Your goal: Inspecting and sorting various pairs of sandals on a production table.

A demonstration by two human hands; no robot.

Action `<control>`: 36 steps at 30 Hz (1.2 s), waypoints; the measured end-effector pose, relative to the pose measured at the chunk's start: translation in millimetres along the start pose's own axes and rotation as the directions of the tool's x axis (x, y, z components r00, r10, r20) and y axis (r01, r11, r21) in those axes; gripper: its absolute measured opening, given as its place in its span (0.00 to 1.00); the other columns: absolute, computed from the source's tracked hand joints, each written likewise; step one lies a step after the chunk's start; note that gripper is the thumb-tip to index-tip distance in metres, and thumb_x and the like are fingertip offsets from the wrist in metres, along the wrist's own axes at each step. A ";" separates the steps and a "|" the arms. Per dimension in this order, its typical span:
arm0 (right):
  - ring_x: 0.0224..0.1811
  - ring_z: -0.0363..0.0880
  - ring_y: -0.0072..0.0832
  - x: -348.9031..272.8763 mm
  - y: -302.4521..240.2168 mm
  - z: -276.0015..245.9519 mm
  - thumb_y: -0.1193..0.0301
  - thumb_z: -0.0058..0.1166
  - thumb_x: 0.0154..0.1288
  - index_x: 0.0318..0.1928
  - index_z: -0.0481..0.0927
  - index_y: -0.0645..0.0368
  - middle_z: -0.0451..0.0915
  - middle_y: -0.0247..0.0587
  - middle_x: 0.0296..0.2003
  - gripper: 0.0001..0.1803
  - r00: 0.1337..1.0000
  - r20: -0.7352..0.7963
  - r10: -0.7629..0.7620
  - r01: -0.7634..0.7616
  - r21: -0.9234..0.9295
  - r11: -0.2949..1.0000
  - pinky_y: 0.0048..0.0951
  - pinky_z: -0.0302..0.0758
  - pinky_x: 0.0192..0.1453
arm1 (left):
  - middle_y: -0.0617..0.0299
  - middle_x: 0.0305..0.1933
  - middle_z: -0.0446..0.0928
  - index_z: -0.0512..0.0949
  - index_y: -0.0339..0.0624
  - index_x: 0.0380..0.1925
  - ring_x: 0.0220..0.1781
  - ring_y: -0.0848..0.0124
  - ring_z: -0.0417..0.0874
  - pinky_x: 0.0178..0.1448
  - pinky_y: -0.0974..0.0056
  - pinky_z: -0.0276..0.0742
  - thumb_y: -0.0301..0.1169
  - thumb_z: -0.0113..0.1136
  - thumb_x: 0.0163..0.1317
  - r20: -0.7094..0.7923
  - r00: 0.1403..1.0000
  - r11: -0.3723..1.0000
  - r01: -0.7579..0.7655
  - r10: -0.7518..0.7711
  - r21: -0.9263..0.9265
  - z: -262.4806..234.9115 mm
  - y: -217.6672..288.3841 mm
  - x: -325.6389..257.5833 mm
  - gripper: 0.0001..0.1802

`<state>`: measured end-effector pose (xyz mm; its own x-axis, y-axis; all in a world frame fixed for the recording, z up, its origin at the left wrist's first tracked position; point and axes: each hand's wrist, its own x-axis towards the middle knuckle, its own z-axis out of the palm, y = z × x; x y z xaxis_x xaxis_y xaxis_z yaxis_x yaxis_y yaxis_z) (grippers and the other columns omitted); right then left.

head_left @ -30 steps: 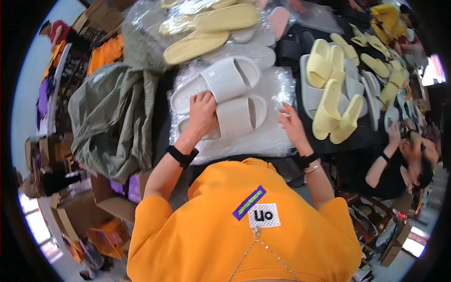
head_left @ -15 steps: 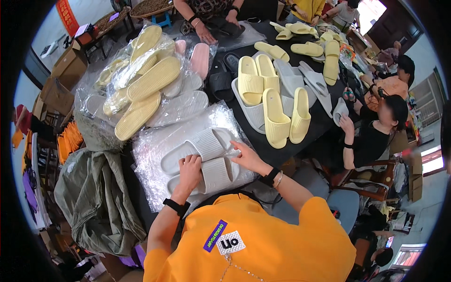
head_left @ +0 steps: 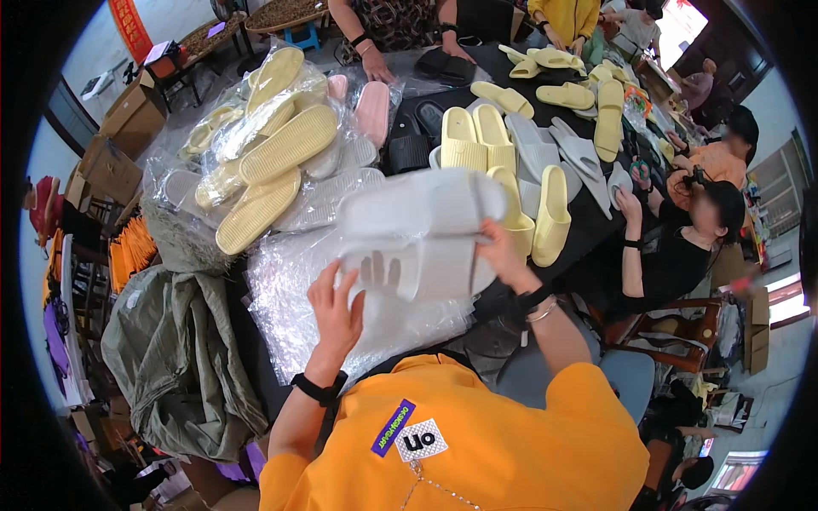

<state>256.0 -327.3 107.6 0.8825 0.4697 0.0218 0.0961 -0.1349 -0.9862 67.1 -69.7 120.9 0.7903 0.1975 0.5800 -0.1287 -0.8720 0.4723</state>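
Holding the grey slippers (head_left: 426,200) over clear plastic packaging (head_left: 281,315) at the desk's (head_left: 588,228) near edge, pinching the toe end with the right hand (head_left: 507,257), presumably to hold both together; poising the left hand (head_left: 336,315), spread, by the heel end, perhaps touching.

You see pale-grey moulded slide slippers (head_left: 417,204), a pale-yellow slipper with a ribbed sole (head_left: 288,146), and a black flat desk (head_left: 586,228); your orange cloth shirt (head_left: 520,434) bears a slanted purple strip (head_left: 392,428) and a white, grid-patterned square patch (head_left: 422,440).
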 end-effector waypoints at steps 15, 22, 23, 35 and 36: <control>0.52 0.68 0.24 41.8 -8.3 -13.1 0.64 0.51 0.62 0.63 0.58 0.54 0.67 0.40 0.56 0.31 0.942 -0.089 0.325 -0.314 0.116 0.942 0.26 0.66 0.46 | 0.56 0.51 0.69 0.72 0.47 0.45 0.55 0.57 0.67 0.55 0.53 0.61 0.24 0.58 0.48 0.320 0.915 0.969 0.236 -0.246 0.072 10.1 -37.2 -85.9 0.21; 0.59 0.63 0.43 5.4 58.2 62.1 0.67 0.54 0.57 0.57 0.67 0.58 0.65 0.51 0.57 0.26 0.938 0.345 -0.028 0.216 -0.519 0.827 0.35 0.60 0.63 | 0.52 0.60 0.61 0.68 0.51 0.52 0.63 0.53 0.58 0.61 0.48 0.53 0.29 0.60 0.49 0.244 0.890 0.898 0.301 -0.386 0.320 1.4 -52.6 -102.1 0.27; 0.61 0.60 0.45 2.5 61.8 70.1 0.66 0.54 0.57 0.57 0.67 0.58 0.63 0.52 0.59 0.27 0.925 0.377 -0.038 0.268 -0.580 0.769 0.37 0.57 0.64 | 0.51 0.62 0.60 0.67 0.51 0.54 0.64 0.53 0.57 0.62 0.48 0.51 0.30 0.60 0.50 0.227 0.880 0.877 0.325 -0.417 0.353 -0.6 -56.7 -105.7 0.28; 0.70 0.41 0.46 -27.6 67.0 117.0 0.50 0.54 0.53 0.61 0.64 0.48 0.48 0.49 0.67 0.36 0.798 0.595 -0.095 0.582 -0.718 0.382 0.59 0.38 0.67 | 0.52 0.61 0.62 0.72 0.52 0.49 0.62 0.54 0.61 0.61 0.47 0.54 0.41 0.54 0.58 0.199 0.874 0.827 0.312 -0.443 0.468 -3.0 -98.9 -119.3 0.19; 0.70 0.41 0.47 -32.5 64.2 123.0 0.47 0.54 0.51 0.62 0.63 0.47 0.47 0.50 0.67 0.38 0.757 0.651 -0.063 0.618 -0.680 0.395 0.61 0.38 0.66 | 0.52 0.60 0.63 0.72 0.52 0.49 0.61 0.55 0.62 0.60 0.48 0.56 0.41 0.54 0.57 0.157 0.869 0.832 0.375 -0.469 0.408 -8.6 -106.4 -109.8 0.19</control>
<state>176.9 -244.0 23.4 0.3620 0.9317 -0.0284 0.8963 -0.3563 -0.2641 -11.1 5.2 12.7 0.8413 0.5103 0.1782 0.4341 -0.8343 0.3399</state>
